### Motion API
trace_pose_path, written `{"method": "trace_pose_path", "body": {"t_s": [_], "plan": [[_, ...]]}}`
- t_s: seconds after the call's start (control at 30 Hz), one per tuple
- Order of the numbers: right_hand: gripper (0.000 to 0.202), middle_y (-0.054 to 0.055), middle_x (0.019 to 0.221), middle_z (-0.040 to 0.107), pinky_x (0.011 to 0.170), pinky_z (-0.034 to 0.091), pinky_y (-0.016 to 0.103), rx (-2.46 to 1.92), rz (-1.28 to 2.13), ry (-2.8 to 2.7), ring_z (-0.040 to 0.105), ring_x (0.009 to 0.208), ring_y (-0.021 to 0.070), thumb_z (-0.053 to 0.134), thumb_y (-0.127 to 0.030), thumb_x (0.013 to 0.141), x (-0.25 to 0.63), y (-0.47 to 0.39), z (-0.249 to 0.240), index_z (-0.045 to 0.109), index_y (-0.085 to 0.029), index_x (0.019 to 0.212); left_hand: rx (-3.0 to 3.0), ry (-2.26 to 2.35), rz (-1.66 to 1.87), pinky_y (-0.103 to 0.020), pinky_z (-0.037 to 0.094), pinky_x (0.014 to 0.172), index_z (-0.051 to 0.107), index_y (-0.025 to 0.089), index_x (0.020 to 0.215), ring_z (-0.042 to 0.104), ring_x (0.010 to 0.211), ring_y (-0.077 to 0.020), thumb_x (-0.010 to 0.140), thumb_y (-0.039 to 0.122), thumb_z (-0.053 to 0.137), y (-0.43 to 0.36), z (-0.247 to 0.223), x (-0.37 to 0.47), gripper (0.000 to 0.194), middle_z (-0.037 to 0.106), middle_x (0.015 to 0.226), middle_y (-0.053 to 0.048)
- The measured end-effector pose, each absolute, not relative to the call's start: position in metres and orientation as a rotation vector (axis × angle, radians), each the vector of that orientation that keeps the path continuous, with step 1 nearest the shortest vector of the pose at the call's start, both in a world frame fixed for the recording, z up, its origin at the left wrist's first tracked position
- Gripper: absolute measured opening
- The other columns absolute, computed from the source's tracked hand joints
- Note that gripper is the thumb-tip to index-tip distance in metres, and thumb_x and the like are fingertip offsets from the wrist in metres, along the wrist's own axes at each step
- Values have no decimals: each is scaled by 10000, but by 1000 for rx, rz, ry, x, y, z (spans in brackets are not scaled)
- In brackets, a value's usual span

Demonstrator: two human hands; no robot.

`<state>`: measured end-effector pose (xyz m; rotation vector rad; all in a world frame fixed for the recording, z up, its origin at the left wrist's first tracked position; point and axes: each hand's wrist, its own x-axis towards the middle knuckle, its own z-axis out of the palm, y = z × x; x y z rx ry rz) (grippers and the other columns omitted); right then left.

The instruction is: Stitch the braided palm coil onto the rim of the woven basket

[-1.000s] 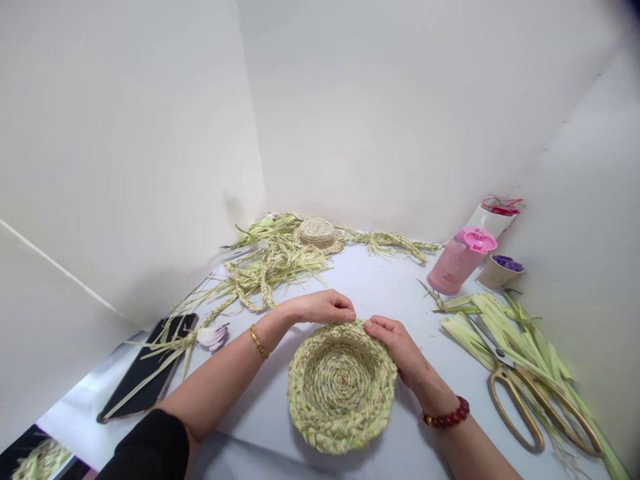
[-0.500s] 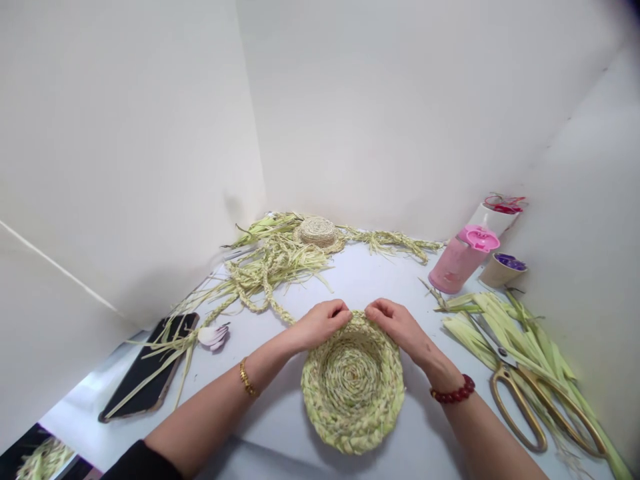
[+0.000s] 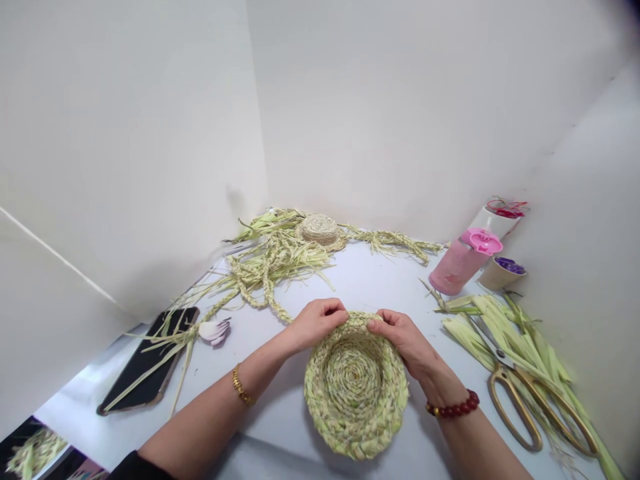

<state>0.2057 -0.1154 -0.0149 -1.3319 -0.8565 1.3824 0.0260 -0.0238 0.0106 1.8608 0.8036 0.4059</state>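
Observation:
A round woven straw hat (image 3: 356, 380), coiled from pale green braid, is tilted so that its hollow inside faces me. My left hand (image 3: 323, 320) pinches the far rim, left of its middle. On the same rim, a little to the right, my right hand (image 3: 403, 337) grips with the thumb on the inside and the fingers behind. From the rim by my left hand a long braid (image 3: 267, 290) trails away to the left, ending in loose strands over the phone. The fingertips behind the rim are hidden.
Scissors with gold handles (image 3: 515, 393) lie on green husks (image 3: 530, 333) at the right. Behind them stand a pink bottle (image 3: 455, 267) and a paper cup (image 3: 500, 275). A small straw hat (image 3: 320, 230) sits at the back. A phone (image 3: 145, 367) and garlic-like bulb (image 3: 215, 330) lie left.
My right hand has shifted slightly right and down along the rim, widening the gap between my hands. The hat has turned or moved a little to the right.

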Motion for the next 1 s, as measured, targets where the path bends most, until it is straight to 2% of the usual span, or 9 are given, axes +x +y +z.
{"method": "trace_pose_path", "body": {"t_s": [0.23, 0.6, 0.73, 0.87, 0.93, 1.0], "plan": [[330, -60, 549, 506, 474, 302, 207, -1270, 1377, -792, 409, 475, 71, 735, -365, 630, 199, -116, -17, 469, -171, 655, 1858, 769, 326, -204, 312, 540, 585, 144, 687, 415, 566, -94, 773, 343, 493, -15, 14, 10, 236, 492, 596, 22], [354, -68, 526, 460, 451, 248, 199, -1301, 1339, -858, 348, 465, 57, 730, -396, 645, 201, -112, -18, 460, -167, 633, 1762, 689, 144, -204, 319, 532, 598, 126, 730, 392, 563, -90, 742, 424, 543, -15, 19, 3, 303, 443, 596, 25], [373, -59, 542, 481, 473, 280, 205, -1285, 1415, -837, 375, 475, 65, 731, -437, 641, 200, -113, -15, 476, -165, 647, 1935, 726, 203, -199, 277, 512, 566, 141, 714, 355, 570, -91, 767, 424, 493, -21, 20, 3, 297, 430, 609, 30], [383, -17, 620, 547, 576, 365, 241, -1217, 1511, -867, 463, 561, 102, 669, -510, 693, 202, -116, -10, 554, -146, 714, 2039, 799, 285, -204, 279, 526, 546, 148, 685, 372, 589, -101, 797, 415, 441, -27, 16, 4, 308, 437, 620, 27], [401, -28, 593, 515, 552, 354, 237, -1266, 1470, -878, 433, 534, 96, 614, -542, 729, 207, -117, -8, 574, -145, 767, 2038, 825, 306, -203, 285, 533, 543, 150, 692, 378, 597, -103, 800, 397, 436, -28, 14, 5, 290, 443, 627, 28], [360, -64, 542, 424, 470, 282, 216, -1392, 1310, -837, 328, 460, 73, 564, -516, 768, 212, -120, -4, 567, -160, 820, 2032, 835, 328, -202, 294, 541, 542, 152, 706, 384, 604, -104, 804, 377, 430, -30, 11, 6, 270, 453, 641, 27]]}}
